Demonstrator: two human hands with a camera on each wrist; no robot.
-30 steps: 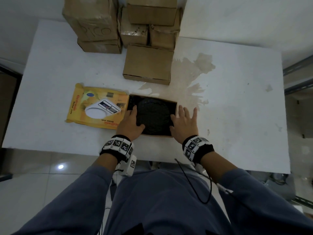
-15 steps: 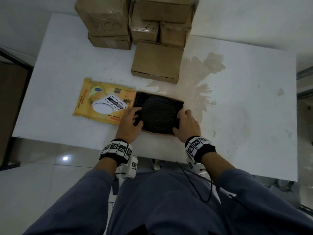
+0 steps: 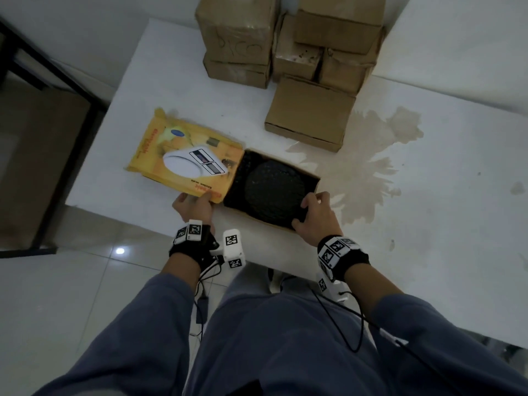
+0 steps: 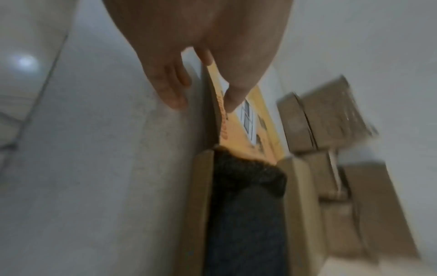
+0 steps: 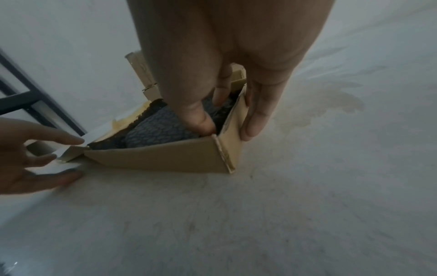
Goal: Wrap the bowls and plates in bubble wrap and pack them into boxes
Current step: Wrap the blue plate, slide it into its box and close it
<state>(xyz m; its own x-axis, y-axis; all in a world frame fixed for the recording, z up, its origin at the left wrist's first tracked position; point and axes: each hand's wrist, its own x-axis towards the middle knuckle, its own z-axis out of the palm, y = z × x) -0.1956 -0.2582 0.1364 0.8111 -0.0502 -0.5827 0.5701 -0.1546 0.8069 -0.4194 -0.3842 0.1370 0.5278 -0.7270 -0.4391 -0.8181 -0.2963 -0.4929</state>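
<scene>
Here the person is standing over a white table [image 3: 428,224] whose matte top is carrying a pale brown stain [image 3: 368,170] to the right. An open box [image 3: 274,222] of plain corrugated cardboard is sitting near the table's front edge, turned a little askew to that edge, its mouth facing up. Inside it a round, flat bundle [image 3: 274,188] is lying face up, swathed in dark bubble wrap with a fine pebbled texture; what the wrap is covering cannot be told.

The right hand [image 3: 317,218] is gripping the box's near right corner, thumb hooked inside against the wrap and the other fingers curled round the outer wall. The left hand [image 3: 193,207] is pinching the near edge of the yellow lid flap [image 3: 185,158], thumb on its printed face and fingers beneath. That flap is glossy, lying flat to the left of the box, and is showing a picture of a white kitchen scale with red lettering, upside down from here; "kitchen scale" is readable, the brand line is not.

At the back of the table a cluster of closed cardboard boxes [image 3: 285,38] is standing stacked, one bearing faint scrawled letters I cannot make out.
</scene>
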